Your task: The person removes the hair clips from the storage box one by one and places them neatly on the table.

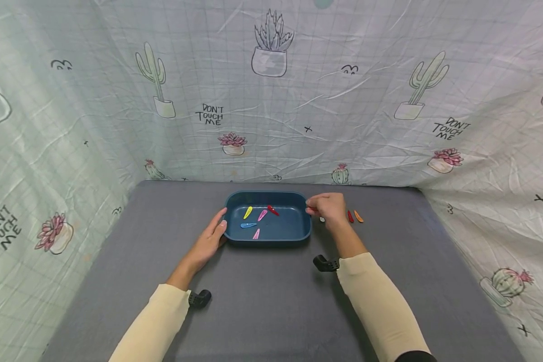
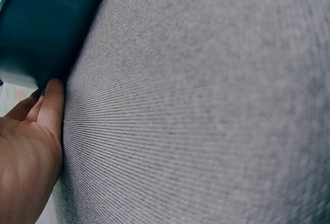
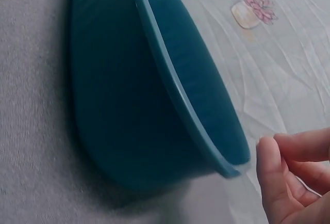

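A dark teal rectangular tray (image 1: 271, 242) holds several small snap hair clips: a yellow clip (image 1: 248, 212), a blue clip (image 1: 248, 225), a red clip (image 1: 273, 210) and pink clips (image 1: 262, 215). My left hand (image 1: 211, 235) rests against the tray's left end, fingers fairly straight along its outer wall. At the right end, my right hand (image 1: 328, 207) is beside the rim with thumb and index finger pinched together. A reddish sliver, apparently a hair clip, shows at those fingertips in the head view; the right wrist view hides it.
On the grey table (image 1: 271, 301), right of the tray, lie a white clip (image 1: 322, 219) partly behind my right hand, another red clip (image 1: 350, 216) and an orange clip (image 1: 358, 216). A cactus-printed curtain (image 1: 271, 100) hangs behind and along both sides.
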`<state>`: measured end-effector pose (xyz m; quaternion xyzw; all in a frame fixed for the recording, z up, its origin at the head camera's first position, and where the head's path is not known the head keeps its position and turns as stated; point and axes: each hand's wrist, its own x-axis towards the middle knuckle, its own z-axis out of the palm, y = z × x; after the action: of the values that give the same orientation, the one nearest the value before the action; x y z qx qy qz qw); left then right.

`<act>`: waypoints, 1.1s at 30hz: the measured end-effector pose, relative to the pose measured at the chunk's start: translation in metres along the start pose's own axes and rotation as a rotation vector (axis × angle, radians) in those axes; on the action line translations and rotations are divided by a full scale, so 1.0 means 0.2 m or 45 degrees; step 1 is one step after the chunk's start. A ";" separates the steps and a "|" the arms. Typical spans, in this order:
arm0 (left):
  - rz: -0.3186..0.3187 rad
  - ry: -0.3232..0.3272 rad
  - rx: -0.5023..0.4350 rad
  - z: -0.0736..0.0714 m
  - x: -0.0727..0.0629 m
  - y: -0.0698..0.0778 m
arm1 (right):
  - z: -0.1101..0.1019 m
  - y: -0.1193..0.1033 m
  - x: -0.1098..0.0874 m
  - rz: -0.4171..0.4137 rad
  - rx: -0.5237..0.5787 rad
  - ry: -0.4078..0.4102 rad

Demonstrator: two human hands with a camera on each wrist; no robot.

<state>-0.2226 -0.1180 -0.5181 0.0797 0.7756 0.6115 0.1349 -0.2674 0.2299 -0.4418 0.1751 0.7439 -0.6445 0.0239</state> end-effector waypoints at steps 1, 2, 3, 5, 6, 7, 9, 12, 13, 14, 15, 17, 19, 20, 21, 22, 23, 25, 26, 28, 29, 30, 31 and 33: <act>-0.001 -0.001 -0.001 0.00 0.00 0.00 | 0.01 0.00 0.00 0.003 -0.004 -0.012; -0.001 -0.002 -0.003 0.00 0.00 0.00 | 0.02 0.00 0.00 0.008 -0.005 -0.020; -0.003 -0.003 -0.003 0.00 0.00 0.00 | 0.02 0.00 -0.01 0.011 -0.005 -0.032; -0.006 -0.002 -0.002 0.00 0.00 0.00 | 0.04 0.00 -0.01 0.016 0.006 -0.045; -0.007 0.000 0.001 0.00 0.00 0.00 | 0.05 -0.01 0.00 0.016 0.014 -0.052; -0.007 0.000 0.004 0.00 0.01 -0.01 | 0.06 -0.01 0.00 0.016 0.016 -0.058; -0.008 0.005 0.002 0.00 0.01 -0.01 | 0.08 -0.01 0.00 0.013 0.025 -0.071; -0.006 0.008 0.002 0.00 0.01 0.00 | 0.11 -0.01 0.00 0.007 0.024 -0.091; -0.006 0.007 0.002 0.00 0.01 0.00 | 0.12 -0.02 0.00 0.009 0.020 -0.095; -0.008 0.006 0.001 0.00 0.01 0.00 | 0.12 -0.02 0.00 0.011 0.017 -0.101; -0.009 0.003 0.001 0.00 0.01 0.00 | 0.13 -0.02 0.00 0.013 0.013 -0.109; -0.009 -0.003 -0.001 0.00 0.01 0.00 | 0.14 -0.02 -0.01 0.016 -0.004 -0.126; -0.012 -0.006 -0.005 0.00 0.01 0.00 | 0.16 -0.02 -0.01 0.022 -0.020 -0.139; -0.013 -0.007 -0.006 0.00 0.01 0.00 | 0.17 -0.02 -0.01 0.022 -0.027 -0.147; -0.010 -0.008 -0.010 0.00 0.01 -0.01 | 0.18 -0.02 -0.02 0.023 -0.033 -0.153; -0.008 -0.008 -0.013 0.00 0.01 -0.01 | 0.19 -0.02 -0.02 0.022 -0.041 -0.157; -0.005 -0.008 -0.017 -0.01 0.01 -0.01 | 0.20 -0.03 -0.02 0.019 -0.047 -0.162; 0.001 -0.004 -0.023 -0.01 0.01 -0.01 | 0.21 -0.03 -0.02 0.017 -0.063 -0.171; 0.005 -0.002 -0.026 -0.01 0.01 -0.01 | 0.22 -0.03 -0.02 0.010 -0.074 -0.176; 0.008 -0.001 -0.028 -0.01 0.01 -0.01 | 0.24 -0.03 -0.02 -0.001 -0.087 -0.188; 0.008 0.002 -0.027 -0.01 0.01 -0.01 | 0.24 -0.03 -0.02 -0.006 -0.089 -0.196; 0.008 0.003 -0.025 -0.01 0.01 -0.01 | 0.25 -0.03 -0.02 -0.010 -0.092 -0.202; 0.009 0.003 -0.023 -0.01 0.01 0.00 | 0.26 -0.03 -0.02 -0.015 -0.093 -0.210; 0.007 0.003 -0.020 -0.01 0.01 0.00 | 0.28 -0.03 -0.02 -0.022 -0.094 -0.227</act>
<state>-0.2252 -0.1188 -0.5186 0.0801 0.7706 0.6181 0.1329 -0.2759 0.1750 -0.4440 0.1098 0.7635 -0.6299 0.0908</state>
